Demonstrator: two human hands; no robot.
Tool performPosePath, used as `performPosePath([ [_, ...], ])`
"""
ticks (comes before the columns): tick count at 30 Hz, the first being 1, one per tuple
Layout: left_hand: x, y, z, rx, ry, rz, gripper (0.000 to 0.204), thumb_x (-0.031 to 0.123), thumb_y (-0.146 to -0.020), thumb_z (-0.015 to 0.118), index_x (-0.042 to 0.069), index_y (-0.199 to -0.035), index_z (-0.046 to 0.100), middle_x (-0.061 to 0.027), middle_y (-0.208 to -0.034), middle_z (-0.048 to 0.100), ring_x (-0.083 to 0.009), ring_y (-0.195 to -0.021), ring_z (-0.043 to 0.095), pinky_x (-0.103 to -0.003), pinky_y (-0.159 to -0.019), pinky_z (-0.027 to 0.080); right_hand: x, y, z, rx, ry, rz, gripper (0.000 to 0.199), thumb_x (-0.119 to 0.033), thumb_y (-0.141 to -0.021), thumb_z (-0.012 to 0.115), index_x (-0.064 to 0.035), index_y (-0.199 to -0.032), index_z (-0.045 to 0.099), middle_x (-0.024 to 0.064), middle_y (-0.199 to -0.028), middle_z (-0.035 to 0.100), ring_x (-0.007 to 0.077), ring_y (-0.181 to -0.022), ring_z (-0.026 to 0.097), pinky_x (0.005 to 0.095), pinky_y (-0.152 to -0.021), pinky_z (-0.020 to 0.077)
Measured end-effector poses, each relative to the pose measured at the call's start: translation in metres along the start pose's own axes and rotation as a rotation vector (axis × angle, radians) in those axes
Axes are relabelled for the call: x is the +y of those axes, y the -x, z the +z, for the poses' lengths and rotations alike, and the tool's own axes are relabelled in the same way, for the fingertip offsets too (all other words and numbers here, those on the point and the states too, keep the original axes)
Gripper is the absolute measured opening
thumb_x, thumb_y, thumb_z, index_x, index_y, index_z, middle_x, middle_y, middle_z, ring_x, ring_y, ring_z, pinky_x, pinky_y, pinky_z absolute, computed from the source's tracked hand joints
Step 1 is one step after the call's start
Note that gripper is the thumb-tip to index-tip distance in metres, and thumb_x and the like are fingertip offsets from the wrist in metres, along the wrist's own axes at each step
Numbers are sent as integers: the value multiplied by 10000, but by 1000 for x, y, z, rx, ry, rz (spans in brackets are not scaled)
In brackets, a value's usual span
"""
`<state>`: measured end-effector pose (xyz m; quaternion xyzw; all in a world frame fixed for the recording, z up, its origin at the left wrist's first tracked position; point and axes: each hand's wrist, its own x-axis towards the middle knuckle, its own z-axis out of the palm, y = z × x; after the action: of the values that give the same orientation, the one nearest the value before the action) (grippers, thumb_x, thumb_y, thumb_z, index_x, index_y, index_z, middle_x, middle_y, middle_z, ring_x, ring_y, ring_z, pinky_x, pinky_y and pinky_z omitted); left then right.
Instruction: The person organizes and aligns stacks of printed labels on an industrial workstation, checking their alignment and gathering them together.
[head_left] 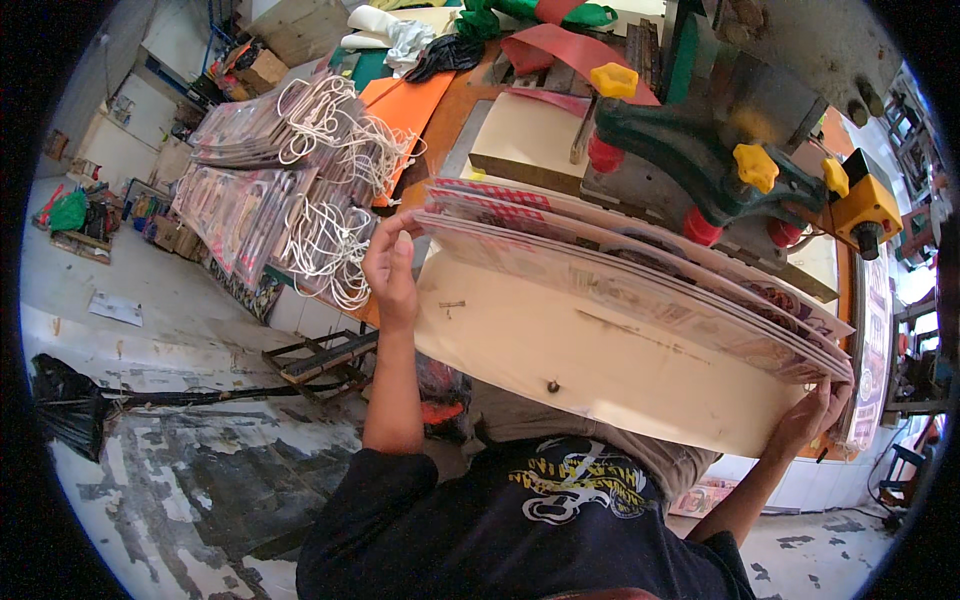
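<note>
Lower right of the frame, the right hand (815, 415) curls its fingers under the near end of the stack of printed sheets (640, 275). At centre left, the left hand (390, 265) pinches the stack's far corner. The stack lies fanned on the cream counter (560, 350); squaring it well probably calls for even pressure from both ends. Just beyond, the green press with yellow knobs (700, 150) crowds the far edge. At upper left, the finished paper bags with white cord handles (290, 170) fill the room.
</note>
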<state>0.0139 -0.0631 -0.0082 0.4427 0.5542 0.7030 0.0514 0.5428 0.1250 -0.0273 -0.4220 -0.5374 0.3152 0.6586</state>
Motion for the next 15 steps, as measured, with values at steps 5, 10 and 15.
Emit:
performPosePath([
  [5, -3, 0, 0, -8, 37, 7, 463, 322, -1010, 532, -85, -1227, 580, -235, -1273, 635, -281, -1167, 629, -414, -1029, 485, 2, -1, -2, -12, -5, -6, 498, -205, -938, 572, 55, -1354, 486, 159, -1316, 546, 237, -1282, 501, 401, -1127, 335],
  [10, -1, -2, 2, 11, -3, 32, 448, 315, -1010, 531, -77, -1220, 581, -250, -1296, 619, -297, -1178, 625, -426, -1036, 482, 5, -3, -6, -36, -14, -15, 500, -192, -939, 566, 60, -1362, 481, 156, -1314, 548, 226, -1265, 512, 388, -1118, 345],
  [15, -4, -1, -1, -2, -2, 40, 434, 309, -1012, 525, -70, -1216, 585, -257, -1297, 616, -299, -1176, 626, -422, -1026, 489, 3, -1, -3, -22, -13, -15, 504, -186, -944, 546, 74, -1368, 469, 157, -1305, 546, 213, -1238, 523, 364, -1096, 361],
])
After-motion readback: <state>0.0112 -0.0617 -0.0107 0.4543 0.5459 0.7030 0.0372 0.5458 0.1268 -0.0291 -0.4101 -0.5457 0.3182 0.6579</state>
